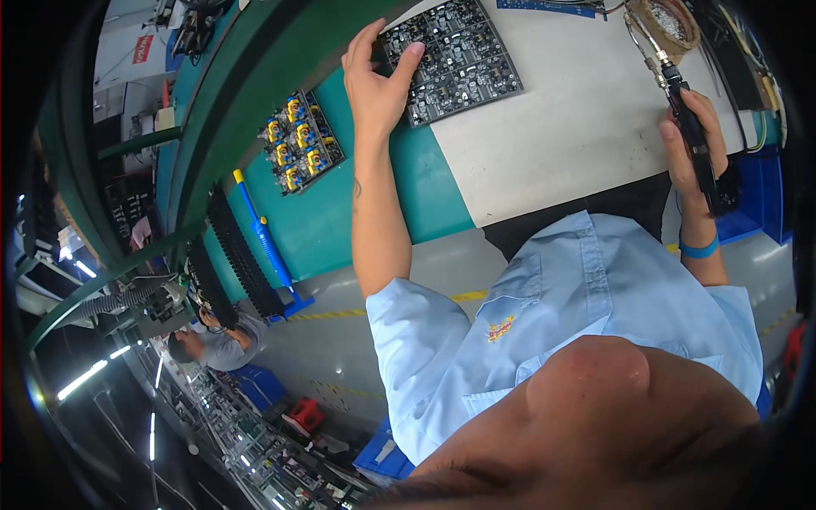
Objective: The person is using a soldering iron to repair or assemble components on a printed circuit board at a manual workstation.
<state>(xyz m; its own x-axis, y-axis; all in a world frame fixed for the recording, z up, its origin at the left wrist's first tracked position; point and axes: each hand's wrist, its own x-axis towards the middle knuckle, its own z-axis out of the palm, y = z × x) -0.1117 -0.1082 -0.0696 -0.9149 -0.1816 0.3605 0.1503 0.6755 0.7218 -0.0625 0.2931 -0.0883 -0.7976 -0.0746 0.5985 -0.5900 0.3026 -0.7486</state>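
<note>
My left hand (378,93) grips the left edge of a dark circuit board panel (463,64), thumb on its face and fingers at the side. The panel is densely covered with small parts and lies partly on a white sheet (544,127). At the right, my right hand (707,140) is closed round a black soldering iron (693,127) with a metal front end and a thin tube along it. The iron points up toward a round tip-cleaner pot (690,38) filled with shiny metal shavings, near its rim; whether they touch I cannot tell.
Left of my forearm, a board with yellow-and-blue components (293,144) sits on the green mat (433,191). A blue tool with a yellow tip (268,242) lies by black toothed strips (238,255). Green framing (212,127) runs along the left; a blue bin (769,200) stands right. A co-worker (225,344) is far left.
</note>
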